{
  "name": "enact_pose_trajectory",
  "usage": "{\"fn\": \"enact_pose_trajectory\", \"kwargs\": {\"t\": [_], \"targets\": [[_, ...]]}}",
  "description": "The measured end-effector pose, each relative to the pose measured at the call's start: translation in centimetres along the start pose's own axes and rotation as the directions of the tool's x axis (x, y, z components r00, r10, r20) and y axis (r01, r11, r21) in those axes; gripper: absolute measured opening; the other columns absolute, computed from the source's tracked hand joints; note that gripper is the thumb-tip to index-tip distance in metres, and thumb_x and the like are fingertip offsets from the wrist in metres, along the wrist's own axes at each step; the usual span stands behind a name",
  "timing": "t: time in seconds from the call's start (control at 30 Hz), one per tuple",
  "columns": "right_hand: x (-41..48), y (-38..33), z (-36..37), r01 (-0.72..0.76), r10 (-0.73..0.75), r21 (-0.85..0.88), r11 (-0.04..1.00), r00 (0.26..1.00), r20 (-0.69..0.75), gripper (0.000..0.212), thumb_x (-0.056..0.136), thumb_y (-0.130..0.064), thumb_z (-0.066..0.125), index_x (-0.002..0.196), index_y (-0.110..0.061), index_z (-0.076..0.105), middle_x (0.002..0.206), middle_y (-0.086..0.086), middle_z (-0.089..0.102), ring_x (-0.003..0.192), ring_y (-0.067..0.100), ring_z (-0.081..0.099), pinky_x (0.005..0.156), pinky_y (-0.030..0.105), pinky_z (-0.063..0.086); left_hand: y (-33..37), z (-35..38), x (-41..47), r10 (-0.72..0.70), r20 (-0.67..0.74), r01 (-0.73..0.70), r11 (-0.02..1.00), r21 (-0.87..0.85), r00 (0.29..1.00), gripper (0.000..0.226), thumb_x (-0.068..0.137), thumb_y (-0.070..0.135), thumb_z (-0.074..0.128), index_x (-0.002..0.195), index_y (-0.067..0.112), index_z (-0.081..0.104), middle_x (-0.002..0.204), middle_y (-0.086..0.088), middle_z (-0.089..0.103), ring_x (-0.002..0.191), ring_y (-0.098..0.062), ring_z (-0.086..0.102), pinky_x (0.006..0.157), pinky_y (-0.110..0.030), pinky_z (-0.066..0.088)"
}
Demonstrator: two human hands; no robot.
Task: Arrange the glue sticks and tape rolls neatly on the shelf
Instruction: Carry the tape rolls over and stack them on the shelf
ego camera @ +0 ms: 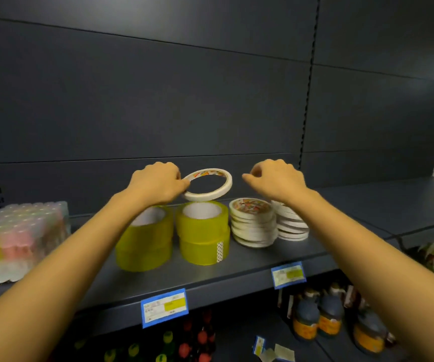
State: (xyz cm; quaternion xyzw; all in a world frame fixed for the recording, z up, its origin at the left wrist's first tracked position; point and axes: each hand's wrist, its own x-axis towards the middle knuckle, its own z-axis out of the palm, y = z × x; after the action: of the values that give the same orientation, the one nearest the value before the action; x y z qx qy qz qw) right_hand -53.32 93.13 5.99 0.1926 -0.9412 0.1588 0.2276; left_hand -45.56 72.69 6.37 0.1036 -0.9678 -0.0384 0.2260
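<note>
From the head camera, the left hand [158, 182] pinches the left rim of a thin white tape roll [226, 184] between thumb and curled fingers. The roll is tilted and sits just over the right-hand yellow tape stack [203, 231]; whether it touches the stack cannot be told. The right hand [276, 178] hangs in the air just right of that roll, apart from it, with its fingers curled under and nothing in them.

On the grey shelf [236, 259] the left-hand yellow tape stack [145, 239], two wide rolls high, stands just beside the other yellow stack. To their right is a stack of thin white rolls [252, 223]. A second white stack [291, 227] stands close beside it, partly hidden by the right forearm. A wrapped pack of glue sticks [20, 236] with pastel tops rests at the far left of the shelf, well apart from the tape.

Two blue price tags [163, 307] hang on the shelf's front edge. Dark bottles [328, 317] stand on the level below.
</note>
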Motion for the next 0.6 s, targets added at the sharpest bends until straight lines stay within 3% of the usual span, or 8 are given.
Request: {"fn": "enact_pose_trajectory", "kwargs": {"t": [0.23,0.47,0.6], "targets": [[1.0,7.0,-1.6,-0.012,0.013,-0.014,1.0,1.0,0.024,0.031,0.091,-0.045,0.05,0.11,-0.025,0.065,0.11,0.005,0.066,0.1,0.028,0.06,0.069,0.031,0.038,7.9,4.4,3.2,-0.012,0.046,0.01,1.0,0.025,0.999,0.029,0.091,0.039,0.047,0.081,0.014,0.056,0.079,-0.004,0.053,0.076,-0.023,0.049,0.067,-0.033,0.037],[1.4,9.0,-1.3,0.044,-0.043,-0.024,0.999,0.999,0.031,0.03,0.091,-0.044,0.05,0.11,-0.026,0.064,0.11,0.003,0.067,0.1,0.027,0.06,0.07,0.031,0.038,10.0,7.1,3.8,-0.035,0.12,0.015,0.987,0.161,0.992,0.023,0.092,0.035,0.05,0.08,0.015,0.051,0.086,-0.006,0.058,0.084,-0.023,0.057,0.073,-0.033,0.039],[1.9,7.7,-0.8,0.142,-0.142,0.002,0.99,0.99,0.003,0.028,0.091,-0.042,0.05,0.109,-0.027,0.064,0.112,0.002,0.066,0.102,0.027,0.06,0.072,0.032,0.039,9.2,6.2,3.2,-0.012,-0.071,0.025,0.982,0.185,0.997,0.037,0.095,0.042,0.042,0.085,0.01,0.06,0.095,-0.009,0.067,0.088,-0.028,0.061,0.07,-0.033,0.038]]}}
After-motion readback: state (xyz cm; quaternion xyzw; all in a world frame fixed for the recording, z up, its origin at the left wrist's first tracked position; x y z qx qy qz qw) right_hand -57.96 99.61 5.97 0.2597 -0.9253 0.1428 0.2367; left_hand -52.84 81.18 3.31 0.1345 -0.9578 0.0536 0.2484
